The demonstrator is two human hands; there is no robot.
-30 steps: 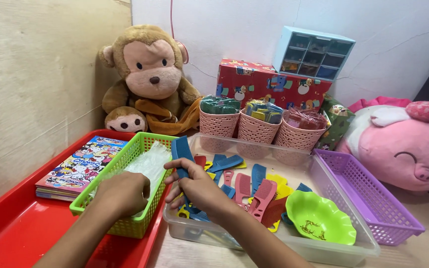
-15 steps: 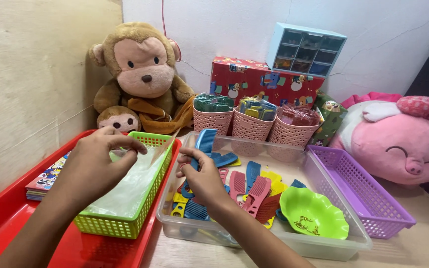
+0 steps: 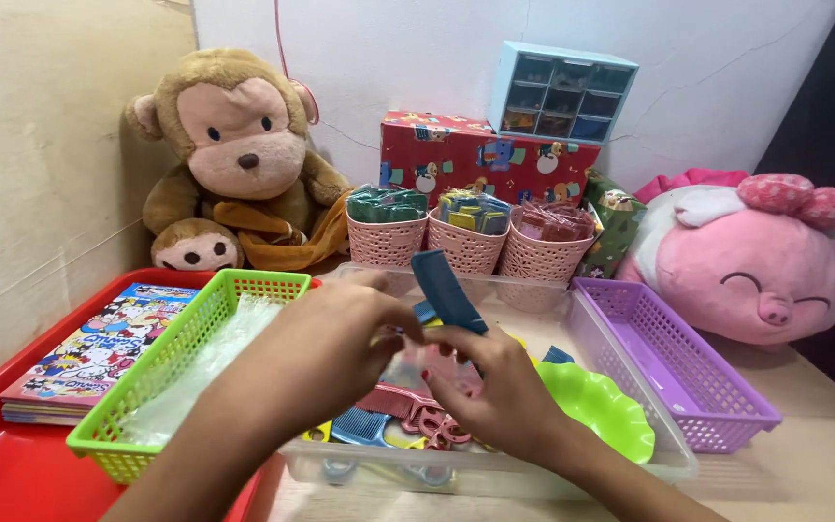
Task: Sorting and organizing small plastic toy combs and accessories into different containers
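Take the clear tub [image 3: 630,462] on the counter [image 3: 823,464] as your marker. Far to its left a red tray [image 3: 12,474] carries a stack of picture books [image 3: 89,353], and a green basket [image 3: 186,338] with clear plastic in it sits just beside the tub. Behind the basket leans a brown monkey toy [image 3: 234,155]. Over the tub, your left hand [image 3: 326,343] has its fingers curled toward the right one, touching at the fingertips; whether it grips anything you cannot tell. Your right hand [image 3: 495,387] is closed round a dark blue comb [image 3: 445,290], which sticks up above the tub. Inside the tub lie more combs [image 3: 379,416] and a lime bowl [image 3: 601,411]. To the right stands a purple basket [image 3: 678,358], then a pink plush pig [image 3: 756,261].
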